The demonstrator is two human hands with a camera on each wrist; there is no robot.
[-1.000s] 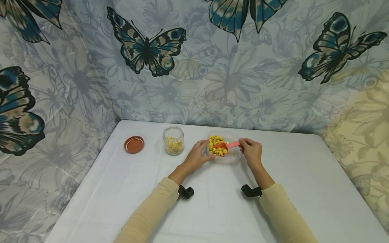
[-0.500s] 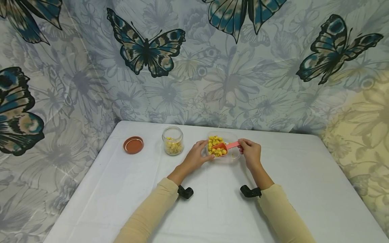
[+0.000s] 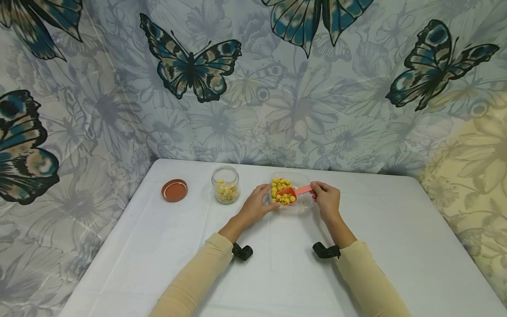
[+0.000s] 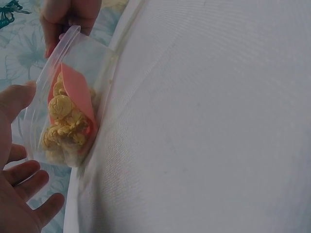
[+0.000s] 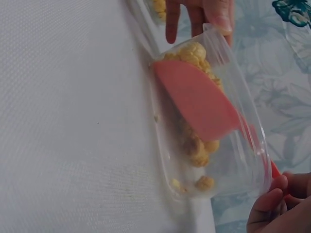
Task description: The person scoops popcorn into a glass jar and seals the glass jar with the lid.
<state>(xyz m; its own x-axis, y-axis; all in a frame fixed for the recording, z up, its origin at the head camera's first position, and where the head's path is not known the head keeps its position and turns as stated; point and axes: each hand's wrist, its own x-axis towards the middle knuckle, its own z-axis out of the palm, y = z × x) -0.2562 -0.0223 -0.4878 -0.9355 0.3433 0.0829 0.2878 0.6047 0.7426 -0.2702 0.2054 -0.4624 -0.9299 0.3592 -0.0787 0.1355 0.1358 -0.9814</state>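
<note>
Head view: left hand (image 3: 255,203) sits just left of centre, its thumb on the near side and fingers on the far side of a clear plastic container (image 3: 302,200), gripping its left end. Right hand (image 3: 328,198), right of centre, pinches the handle of a pink scoop (image 3: 304,189) between thumb and fingers; scoop bowl is down inside the container, among yellow popcorn (image 3: 280,183). Container is on the white counter (image 3: 277,273), near its back edge. Glass jar (image 3: 225,171), lidless and part filled with more popcorn, stands upright left of the container, apart from it. Brown lid (image 3: 174,191) lies further left, inner side up. Black wrist cameras (image 3: 242,252) on both wrists, beige sleeves (image 3: 190,275), butterfly-print backdrop (image 3: 237,119) across the top. Left wrist view: container at upper left, scoop and popcorn visible through its wall; left thumb touches the rim, other fingers loosely bent and spread at lower left; right hand at the top edge. Right wrist view: container right of centre, scoop bowl against popcorn, a loose piece toward the bottom; right fingers closed on the handle end at lower right, left fingers at the container's top end, part of the jar beyond.
</note>
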